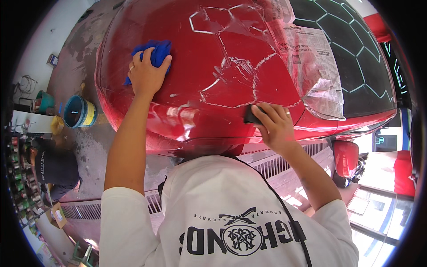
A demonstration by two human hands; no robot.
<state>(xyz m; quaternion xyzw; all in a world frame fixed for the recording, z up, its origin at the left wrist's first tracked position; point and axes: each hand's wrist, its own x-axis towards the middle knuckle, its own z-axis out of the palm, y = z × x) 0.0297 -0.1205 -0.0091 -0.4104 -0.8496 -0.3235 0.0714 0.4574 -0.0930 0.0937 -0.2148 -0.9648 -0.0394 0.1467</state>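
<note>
A glossy red car hood point(187, 75) stretches in front of me, crossed by broken, angular bright white lines. My left hand point(148, 74) is closed over a bunched blue cloth point(161, 52) on the hood's left part; some of the cloth sticks out past the fingers. Over to the right, near the hood's side edge, my right hand point(278, 124) grips a small black block point(251, 115) against the red paint. The block's underside is hidden. Just beyond this hand, newspaper sheets point(318, 66) lie along the base of the dark windshield point(356, 58).
A red side mirror point(346, 159) juts out at right. On the floor at left stands a blue-green bucket point(74, 111) with a yellow label. Another person in dark clothes point(58, 164) is by shelves point(20, 178) of small items. A slotted floor drain point(271, 165) runs behind me.
</note>
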